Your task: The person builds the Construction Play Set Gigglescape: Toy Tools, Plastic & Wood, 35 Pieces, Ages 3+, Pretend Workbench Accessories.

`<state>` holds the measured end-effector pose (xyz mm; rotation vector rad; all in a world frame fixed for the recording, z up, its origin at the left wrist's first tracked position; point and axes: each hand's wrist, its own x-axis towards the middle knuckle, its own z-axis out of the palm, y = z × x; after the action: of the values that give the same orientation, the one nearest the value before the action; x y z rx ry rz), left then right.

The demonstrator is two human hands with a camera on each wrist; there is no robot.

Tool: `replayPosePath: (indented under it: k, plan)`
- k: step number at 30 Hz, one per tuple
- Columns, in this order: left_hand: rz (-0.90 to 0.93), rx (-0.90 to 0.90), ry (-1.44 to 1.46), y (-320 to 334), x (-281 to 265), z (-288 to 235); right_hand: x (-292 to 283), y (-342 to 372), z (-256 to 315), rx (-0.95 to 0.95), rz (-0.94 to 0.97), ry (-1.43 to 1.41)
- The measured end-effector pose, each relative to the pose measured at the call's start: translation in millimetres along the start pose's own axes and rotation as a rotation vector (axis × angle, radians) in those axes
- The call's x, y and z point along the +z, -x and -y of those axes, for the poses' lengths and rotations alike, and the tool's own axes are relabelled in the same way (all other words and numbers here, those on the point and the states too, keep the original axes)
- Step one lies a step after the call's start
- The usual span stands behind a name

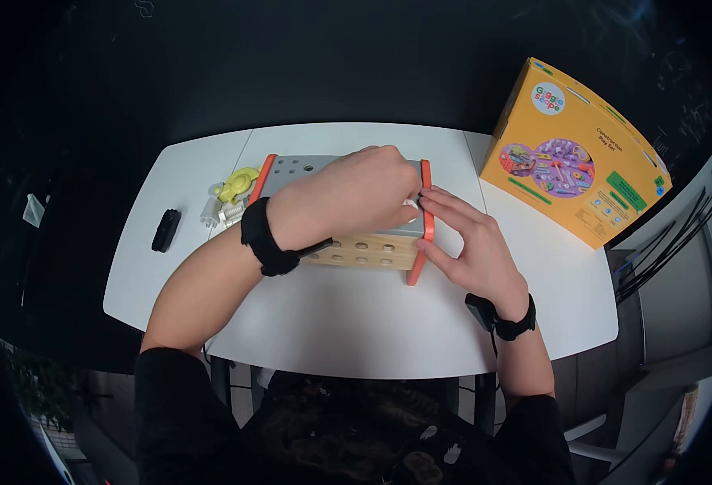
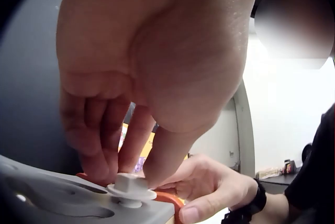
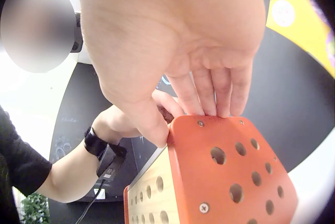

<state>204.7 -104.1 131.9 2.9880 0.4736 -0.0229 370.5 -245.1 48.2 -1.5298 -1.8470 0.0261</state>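
A toy workbench stands on the table, with a grey top [image 1: 291, 166], pale wooden sides [image 1: 362, 252] full of holes and orange end panels [image 3: 230, 166]. My left hand [image 1: 352, 194] reaches across its top from the left. In the left wrist view, its thumb and fingertips pinch the hexagonal head of a light grey plastic bolt [image 2: 131, 185], which sits upright at the grey top near the right end. My right hand [image 1: 477, 242] rests straight fingers on the upper edge of the right orange panel, its thumb touching the front corner.
Left of the workbench lie a yellow-green toy part [image 1: 239, 184] and several whitish plastic pieces [image 1: 231, 213]. A small black object [image 1: 166, 230] is farther left on the white table [image 1: 348, 323]. At the back right stands a large yellow play set box [image 1: 578, 153].
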Motion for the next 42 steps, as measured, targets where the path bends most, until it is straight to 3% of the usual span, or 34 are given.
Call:
replayPosePath:
  k: [2, 5, 9, 12, 14, 15, 18, 20, 23, 27, 29, 30, 32, 33, 36, 38, 42]
  plan:
    - [-0.222, 0.313, 0.186, -1, 11, 13, -1, 0, 0, 0.006, -0.001, -0.007]
    - [-0.104, 0.398, 0.27, -4, 7, 20, -2, 0, 2, 0.02, 0.014, 0.003]
    - [-0.191, 0.397, 0.415, 0, -1, 13, -2, 0, 2, 0.013, 0.009, -0.004]
    - [-0.243, 0.234, 0.32, -2, 1, 6, -2, 0, 3, 0.01, 0.007, -0.003]
    - [-0.081, 0.037, 0.047, -2, 1, 1, -2, -2, 3, 0.003, 0.007, -0.006]
    - [-0.084, 0.035, 0.046, -1, 2, -1, -2, -1, 2, 0.002, 0.002, -0.007]
    - [-0.062, 0.044, 0.108, -2, 7, 2, -2, 0, 2, 0.01, 0.0, -0.006]
    - [-0.17, 0.301, 0.25, -2, 11, 10, -2, -1, 2, 0.016, 0.004, -0.004]
    - [-0.054, 0.285, 0.343, 0, 1, 14, -2, 0, 1, 0.01, 0.011, -0.018]
    - [-0.135, 0.383, 0.465, -2, 3, 22, -1, -1, 1, 0.014, 0.012, -0.005]
    - [-0.276, 0.195, 0.252, -2, 5, 13, -1, -1, 1, 0.016, 0.016, 0.0]
    - [-0.278, 0.195, 0.253, -3, 5, 8, -1, -1, 1, 0.008, 0.011, 0.01]
    - [-0.039, -0.003, 0.015, -3, 3, -1, -1, 0, 1, -0.002, 0.01, 0.019]
    - [-0.041, -0.007, 0.017, -2, 3, -1, -1, 0, 2, 0.005, 0.007, 0.003]
    - [-0.067, 0.103, 0.068, -3, 10, 7, -2, -1, 4, 0.018, 0.009, -0.015]
    - [-0.11, 0.374, 0.237, -5, 13, 17, -3, -1, 4, 0.027, 0.013, -0.013]
    - [-0.175, 0.369, 0.318, 4, 5, 8, -2, -2, 4, 0.017, 0.007, -0.016]
